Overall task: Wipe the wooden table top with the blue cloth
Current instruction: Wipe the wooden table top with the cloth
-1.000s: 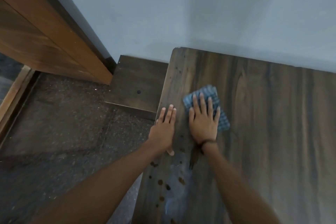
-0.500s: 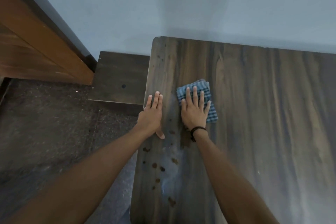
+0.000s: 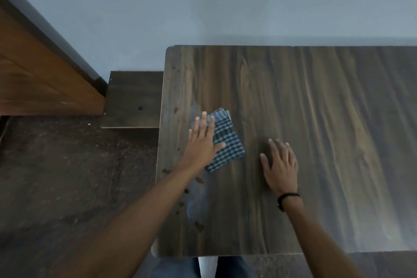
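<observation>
The dark wooden table top [image 3: 316, 131] fills the right half of the view, its far edge against the wall. A folded blue checked cloth [image 3: 228, 146] lies near the table's left edge. My left hand [image 3: 203, 142] lies flat on the cloth's left part, fingers straight and spread. My right hand [image 3: 281, 165] rests flat on the bare wood to the right of the cloth, a little apart from it, a dark band on its wrist. Brown spots and a pale dusty streak [image 3: 196, 201] mark the wood below the cloth.
A low dark wooden block [image 3: 133, 99] stands on the floor left of the table. A brown wooden door or cabinet [image 3: 40, 74] rises at the far left. A pale blue wall [image 3: 225, 7] runs behind. Dark speckled floor [image 3: 56, 176] lies left.
My right hand has come off the cloth and moved right onto bare wood. My left hand has moved from the table's edge onto the cloth. The camera view has shifted.
</observation>
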